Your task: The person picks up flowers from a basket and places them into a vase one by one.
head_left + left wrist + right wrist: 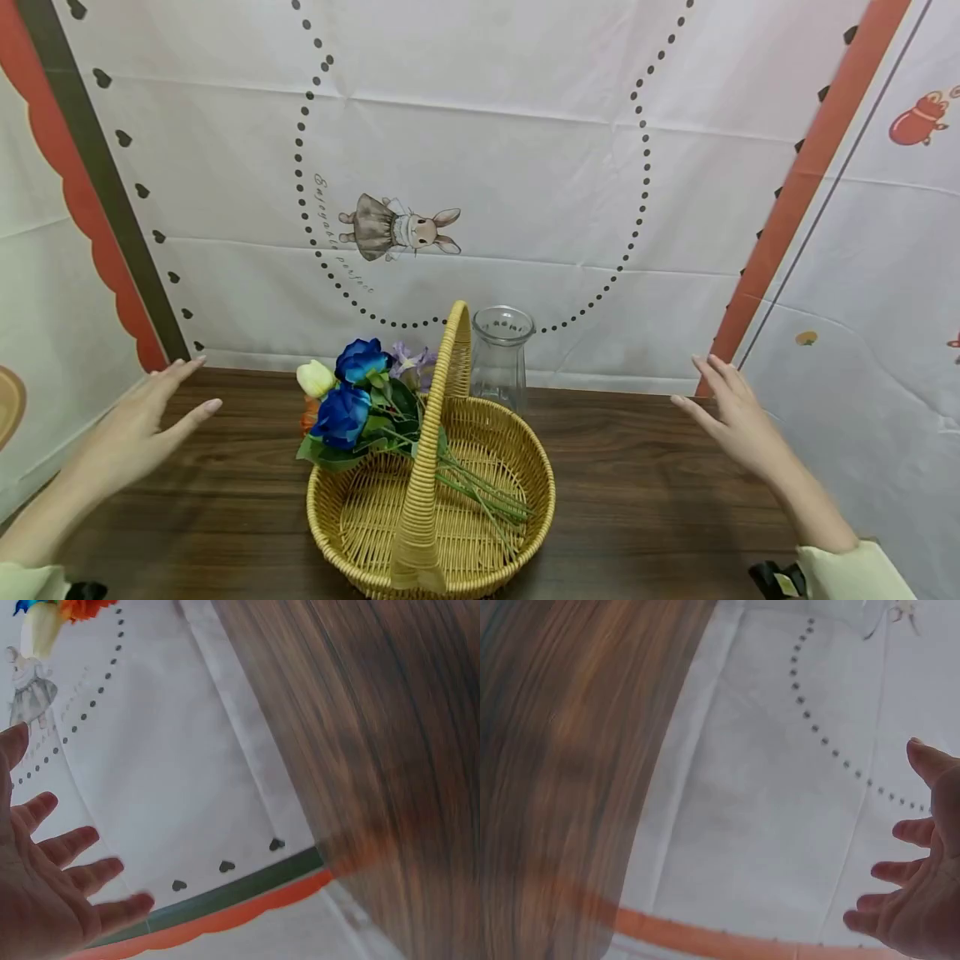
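A round woven basket [330, 533] with a tall arched handle stands near the front middle of the table. Artificial flowers lie across it: blue blooms [342, 417], a white bud [316, 379], a purple flower [408, 364] and part of an orange one [308, 414]. Their green stems [480, 487] reach into the basket under the handle. Behind it stands a clear glass vase [501, 358], its lower part hidden. My left hand [142, 425] hovers left of the basket, fingers spread and holding nothing. Well to the right, my right hand [738, 417] is likewise raised, fingers extended, touching nothing.
The dark wooden table [622, 492] runs back to a white printed cloth [525, 183] hung as a wall. Cloth panels also close off the left and right sides, with red and orange bands near the corners.
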Demonstrator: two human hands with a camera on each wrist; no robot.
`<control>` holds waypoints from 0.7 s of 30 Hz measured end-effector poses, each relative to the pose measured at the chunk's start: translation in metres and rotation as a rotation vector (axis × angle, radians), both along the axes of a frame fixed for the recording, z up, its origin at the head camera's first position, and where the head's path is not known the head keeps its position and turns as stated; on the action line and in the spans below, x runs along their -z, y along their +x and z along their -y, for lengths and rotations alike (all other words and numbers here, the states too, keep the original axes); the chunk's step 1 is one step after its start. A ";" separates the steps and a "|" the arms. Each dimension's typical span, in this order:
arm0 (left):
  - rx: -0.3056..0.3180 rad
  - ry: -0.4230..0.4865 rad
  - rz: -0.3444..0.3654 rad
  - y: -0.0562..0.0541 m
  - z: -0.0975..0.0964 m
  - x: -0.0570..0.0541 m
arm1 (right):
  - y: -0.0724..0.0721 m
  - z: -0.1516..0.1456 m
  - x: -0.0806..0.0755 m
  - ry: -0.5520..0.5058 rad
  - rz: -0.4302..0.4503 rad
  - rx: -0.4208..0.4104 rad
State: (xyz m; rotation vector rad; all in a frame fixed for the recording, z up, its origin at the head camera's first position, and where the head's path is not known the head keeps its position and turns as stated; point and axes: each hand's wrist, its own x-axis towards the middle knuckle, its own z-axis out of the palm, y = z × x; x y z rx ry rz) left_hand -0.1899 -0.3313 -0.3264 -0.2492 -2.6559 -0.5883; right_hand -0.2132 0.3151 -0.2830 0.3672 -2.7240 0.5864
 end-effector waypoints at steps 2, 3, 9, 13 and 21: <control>0.025 0.042 0.013 0.002 -0.003 0.000 | 0.000 0.009 -0.003 -0.025 -0.016 -0.027; 0.036 0.059 0.013 0.003 -0.005 0.001 | -0.001 0.013 -0.004 -0.037 -0.031 -0.040; 0.100 0.137 0.023 0.009 -0.018 0.008 | -0.004 0.039 -0.006 -0.139 -0.084 -0.117; 0.174 0.216 0.092 0.014 -0.026 0.013 | -0.008 0.053 -0.005 -0.216 -0.045 -0.178; 0.468 0.428 0.360 0.021 -0.043 0.021 | -0.014 0.083 -0.004 -0.359 0.110 -0.290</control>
